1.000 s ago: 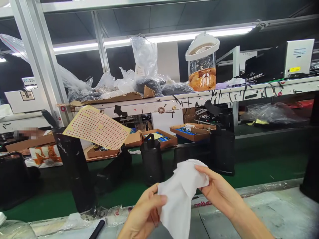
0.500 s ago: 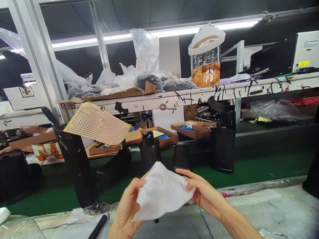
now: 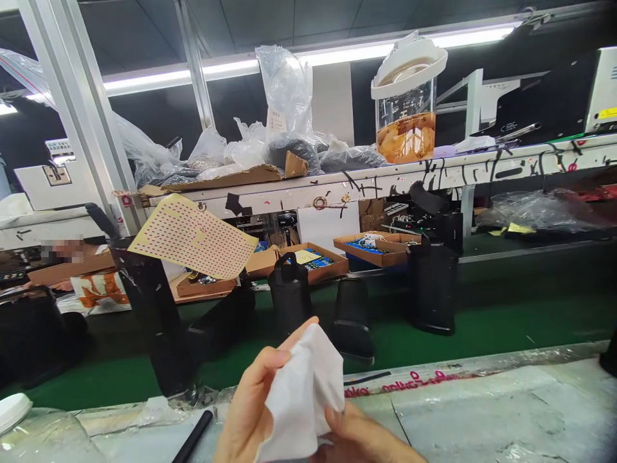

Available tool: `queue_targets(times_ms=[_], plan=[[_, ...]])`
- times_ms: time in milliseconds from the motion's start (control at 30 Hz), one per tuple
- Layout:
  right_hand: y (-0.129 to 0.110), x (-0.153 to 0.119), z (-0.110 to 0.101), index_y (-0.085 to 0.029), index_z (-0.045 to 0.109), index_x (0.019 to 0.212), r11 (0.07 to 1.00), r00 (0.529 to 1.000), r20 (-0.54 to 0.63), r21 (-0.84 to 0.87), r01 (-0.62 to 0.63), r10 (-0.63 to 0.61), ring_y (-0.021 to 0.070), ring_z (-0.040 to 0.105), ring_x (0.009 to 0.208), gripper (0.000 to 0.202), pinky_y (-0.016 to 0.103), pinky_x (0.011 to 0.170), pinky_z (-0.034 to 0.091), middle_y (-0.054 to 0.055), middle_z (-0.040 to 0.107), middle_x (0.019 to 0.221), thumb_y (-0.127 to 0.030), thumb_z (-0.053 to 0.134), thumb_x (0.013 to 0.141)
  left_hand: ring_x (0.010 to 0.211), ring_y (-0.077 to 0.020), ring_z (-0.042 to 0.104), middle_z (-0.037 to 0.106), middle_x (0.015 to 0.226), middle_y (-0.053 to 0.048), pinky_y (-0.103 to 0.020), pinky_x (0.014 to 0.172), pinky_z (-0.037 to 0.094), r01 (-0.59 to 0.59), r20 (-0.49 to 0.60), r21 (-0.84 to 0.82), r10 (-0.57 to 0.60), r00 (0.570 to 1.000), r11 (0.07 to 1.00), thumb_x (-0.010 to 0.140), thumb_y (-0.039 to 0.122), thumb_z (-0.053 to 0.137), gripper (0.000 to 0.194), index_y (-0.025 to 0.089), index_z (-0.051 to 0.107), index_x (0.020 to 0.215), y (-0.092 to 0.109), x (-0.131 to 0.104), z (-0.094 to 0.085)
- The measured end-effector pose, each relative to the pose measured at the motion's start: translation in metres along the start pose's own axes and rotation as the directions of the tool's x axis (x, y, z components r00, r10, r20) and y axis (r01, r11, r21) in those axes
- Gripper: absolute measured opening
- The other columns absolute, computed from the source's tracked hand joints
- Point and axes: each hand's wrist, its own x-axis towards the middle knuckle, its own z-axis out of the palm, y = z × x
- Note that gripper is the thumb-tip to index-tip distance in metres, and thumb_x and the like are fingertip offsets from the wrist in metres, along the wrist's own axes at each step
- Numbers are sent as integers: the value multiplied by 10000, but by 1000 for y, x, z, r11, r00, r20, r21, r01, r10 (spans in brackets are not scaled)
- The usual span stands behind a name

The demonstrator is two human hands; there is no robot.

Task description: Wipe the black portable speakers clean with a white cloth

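Above the desk's [image 3: 482, 411] near edge, the left hand [image 3: 250, 411] and right hand [image 3: 357, 434] both grip a crumpled white cloth [image 3: 303, 392]; black cylinders [image 3: 289, 299] stand behind.

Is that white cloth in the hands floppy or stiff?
Probably floppy: the white cloth bunches and folds between the left hand and right hand. It looks light, since fingertips alone hold it up. Likely not slippery; its surface looks matte and it stays pinched.

Both hands were bare, no gloves, rings or watch that I could spot: left hand [image 3: 250, 402], right hand [image 3: 357, 437], no sleeves showing.
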Motion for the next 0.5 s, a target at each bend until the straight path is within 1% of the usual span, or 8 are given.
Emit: queue_targets(times_ms=[67, 133, 200, 233, 300, 367, 433, 500], plan=[[-8, 0, -4, -216, 698, 1061, 986, 996, -85, 166, -4, 18, 199, 625, 914, 428, 301, 738, 455, 72, 695, 1021, -517, 729, 759, 530, -168, 642, 727, 781, -21, -264, 542, 514, -51, 16, 18, 50, 999, 999, 703, 217, 579, 723, 252, 450, 1414, 7, -1, -5], [-17, 1, -6, -163, 715, 986, 967, 984, -177, 255, 30, 16, 179, 626, 868, 297, 304, 764, 463, 83, 708, 977, -407, 707, 817, 537, -154, 629, 716, 753, -27, -241, 552, 497, -104, 42, 16, 104, 994, 994, 665, 190, 572, 770, 223, 441, 1423, 14, -2, -10], [-24, 3, -6, -138, 723, 916, 954, 974, -224, 288, 77, -11, 171, 632, 850, 173, 300, 796, 465, 82, 719, 933, -276, 716, 811, 578, -161, 634, 705, 736, -47, -242, 595, 496, -119, 62, 35, 117, 991, 992, 624, 180, 579, 815, 185, 435, 1426, 19, -3, -13], [-27, 3, -5, -130, 724, 903, 949, 975, -221, 302, 92, -24, 177, 636, 861, 145, 304, 814, 465, 88, 723, 937, -233, 713, 800, 587, -163, 632, 695, 722, -53, -244, 607, 493, -112, 53, 63, 109, 993, 992, 604, 173, 589, 828, 170, 444, 1420, 21, -4, -13], [-33, 2, 0, -110, 723, 929, 936, 983, -176, 337, 99, -41, 205, 638, 920, 176, 327, 863, 458, 114, 721, 986, -208, 684, 788, 592, -150, 618, 675, 723, -45, -236, 617, 484, -108, -20, 124, 111, 994, 986, 581, 154, 612, 826, 175, 476, 1396, 22, -6, -10], [-38, 0, 7, -105, 717, 976, 929, 984, -165, 349, 125, -70, 228, 632, 971, 236, 347, 902, 446, 121, 713, 1036, -211, 664, 772, 555, -114, 569, 633, 688, -4, -202, 571, 449, -134, -142, 216, 167, 976, 967, 608, 144, 615, 773, 219, 503, 1369, 21, -7, -6], [-44, -4, 17, -135, 710, 1000, 934, 964, -227, 291, 206, -141, 223, 629, 992, 246, 340, 915, 438, 99, 710, 1061, -214, 682, 768, 497, -87, 494, 570, 618, 35, -181, 510, 408, -143, -231, 360, 237, 944, 922, 655, 137, 590, 723, 256, 496, 1362, 16, -5, -2], [-45, -8, 28, -180, 690, 1050, 946, 940, -265, 183, 268, -215, 203, 630, 991, 269, 325, 900, 439, 79, 700, 1099, -265, 710, 795, 466, -91, 450, 533, 586, 50, -183, 453, 383, -104, -264, 494, 263, 928, 863, 688, 136, 559, 717, 269, 449, 1383, 8, 1, 0]])
